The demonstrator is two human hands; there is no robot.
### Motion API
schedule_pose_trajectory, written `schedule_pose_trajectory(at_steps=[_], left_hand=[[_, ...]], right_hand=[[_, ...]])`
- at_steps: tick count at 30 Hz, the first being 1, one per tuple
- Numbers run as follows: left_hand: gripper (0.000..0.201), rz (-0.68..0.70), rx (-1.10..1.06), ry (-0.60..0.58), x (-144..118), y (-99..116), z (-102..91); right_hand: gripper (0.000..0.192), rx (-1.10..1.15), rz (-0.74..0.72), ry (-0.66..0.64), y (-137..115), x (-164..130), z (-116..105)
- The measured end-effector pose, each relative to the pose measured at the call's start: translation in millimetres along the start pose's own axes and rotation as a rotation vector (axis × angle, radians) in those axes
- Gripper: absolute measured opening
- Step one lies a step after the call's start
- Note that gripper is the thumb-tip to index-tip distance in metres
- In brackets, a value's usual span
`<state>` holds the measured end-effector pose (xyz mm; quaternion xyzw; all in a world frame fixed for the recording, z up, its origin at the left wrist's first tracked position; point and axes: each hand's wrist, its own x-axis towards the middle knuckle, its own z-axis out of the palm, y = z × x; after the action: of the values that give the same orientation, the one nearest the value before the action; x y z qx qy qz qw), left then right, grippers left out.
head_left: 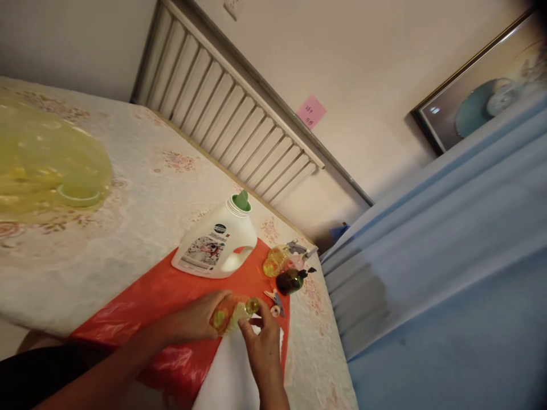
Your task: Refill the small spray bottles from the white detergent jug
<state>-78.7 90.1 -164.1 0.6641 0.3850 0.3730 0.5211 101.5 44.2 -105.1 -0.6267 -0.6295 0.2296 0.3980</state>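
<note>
Gripping a small yellow bottle low over the red plastic sheet, you are wrapping your left hand around its body while your right hand is pinching at its neck end with thumb and fingertips. The bottle is lying tilted between the two hands, just above a white sheet that is overlapping the red one. Beyond your hands, a white detergent jug with a green spout is standing on the red sheet. To its right, a yellow translucent bottle and a dark green bottle are lying close together, with a small clip and a small round cap just beside your right hand. A yellow inflated plastic thing is resting on the floral table cover, well apart at the far left.
</note>
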Motion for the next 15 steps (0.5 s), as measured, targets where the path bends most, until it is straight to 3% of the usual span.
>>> schedule_pose_trajectory(at_steps=[15], left_hand=[[0.081,0.012,0.05,-0.004,3.5,7.7,5.7]], right_hand=[[0.039,-0.063,-0.061,-0.022,-2.5,3.3,11.6]])
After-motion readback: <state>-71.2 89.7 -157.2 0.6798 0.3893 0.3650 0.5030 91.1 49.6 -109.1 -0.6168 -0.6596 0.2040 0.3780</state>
